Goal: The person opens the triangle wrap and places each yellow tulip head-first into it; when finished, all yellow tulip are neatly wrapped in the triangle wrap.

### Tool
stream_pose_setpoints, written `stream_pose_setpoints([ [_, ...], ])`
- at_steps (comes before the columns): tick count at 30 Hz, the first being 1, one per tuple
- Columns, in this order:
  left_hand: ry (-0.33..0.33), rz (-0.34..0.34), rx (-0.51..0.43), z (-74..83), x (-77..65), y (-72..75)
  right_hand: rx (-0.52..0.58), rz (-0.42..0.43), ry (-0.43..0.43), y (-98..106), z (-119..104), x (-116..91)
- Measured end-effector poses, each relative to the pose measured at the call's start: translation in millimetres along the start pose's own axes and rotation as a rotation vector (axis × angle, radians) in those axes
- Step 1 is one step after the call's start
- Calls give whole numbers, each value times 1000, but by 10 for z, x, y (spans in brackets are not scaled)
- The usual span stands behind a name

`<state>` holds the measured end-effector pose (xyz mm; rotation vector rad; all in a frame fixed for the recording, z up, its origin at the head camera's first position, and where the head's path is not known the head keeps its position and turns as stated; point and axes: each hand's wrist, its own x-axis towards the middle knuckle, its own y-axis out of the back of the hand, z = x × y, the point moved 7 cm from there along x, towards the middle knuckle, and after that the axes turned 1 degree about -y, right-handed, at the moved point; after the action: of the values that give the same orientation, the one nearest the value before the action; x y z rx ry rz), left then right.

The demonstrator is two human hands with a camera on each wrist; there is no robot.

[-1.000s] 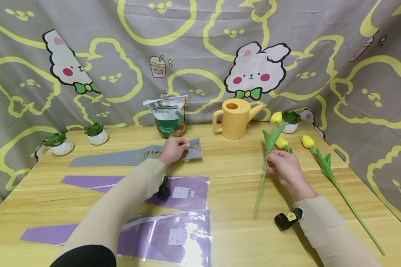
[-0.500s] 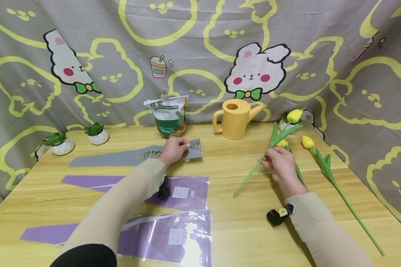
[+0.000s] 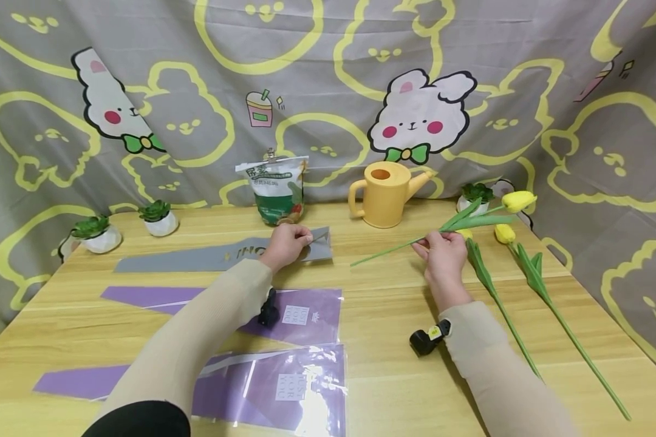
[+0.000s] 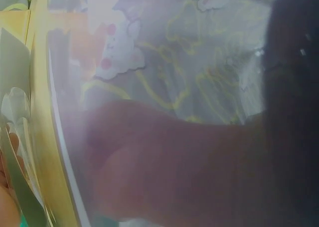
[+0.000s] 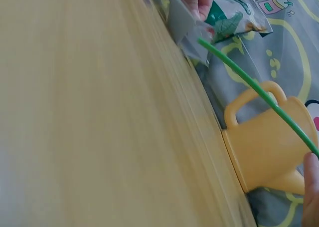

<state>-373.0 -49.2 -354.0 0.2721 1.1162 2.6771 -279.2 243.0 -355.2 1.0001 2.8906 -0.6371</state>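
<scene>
In the head view my left hand [image 3: 285, 244] pinches the opening edge of a grey flower-wrapping sleeve [image 3: 177, 260], whose mouth lifts a little at the right. My right hand [image 3: 447, 258] holds a yellow tulip [image 3: 519, 201] by its green stem, just below the leaves. Its bloom points right, and the bare stem end reaches left toward the sleeve's mouth. From the right wrist, the stem [image 5: 259, 92] crosses in front of the watering can, ending near the grey sleeve [image 5: 180, 22]. The left wrist view is hazy and mostly covered by a blurred shape.
Two more yellow tulips [image 3: 504, 233] lie at the right of the wooden table. Two purple sleeves [image 3: 306, 315] lie nearer the front. Behind stand a yellow watering can [image 3: 384, 197], a clipped green-white bag [image 3: 279, 191] and small potted succulents [image 3: 160, 223], before a patterned curtain.
My right hand has moved left and turned the tulip from nearly upright to almost level, its stem end swinging left toward the grey sleeve. My left hand stays at the sleeve.
</scene>
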Motion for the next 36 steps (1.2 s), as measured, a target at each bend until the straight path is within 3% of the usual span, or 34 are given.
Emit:
stream_pose_setpoints([
  [6,-2,-21,6,23,-8,-40,111,27,13,-117,101,-5],
  [11,-13,-25,9,54,-7,-43,120,53,33,-204,189,-9],
  [21,-17,-36,-3,78,-1,-71,97,5,-104,-439,426,-94],
  [36,-37,-9,-26,118,28,-100,85,-98,-226,-723,712,-278],
])
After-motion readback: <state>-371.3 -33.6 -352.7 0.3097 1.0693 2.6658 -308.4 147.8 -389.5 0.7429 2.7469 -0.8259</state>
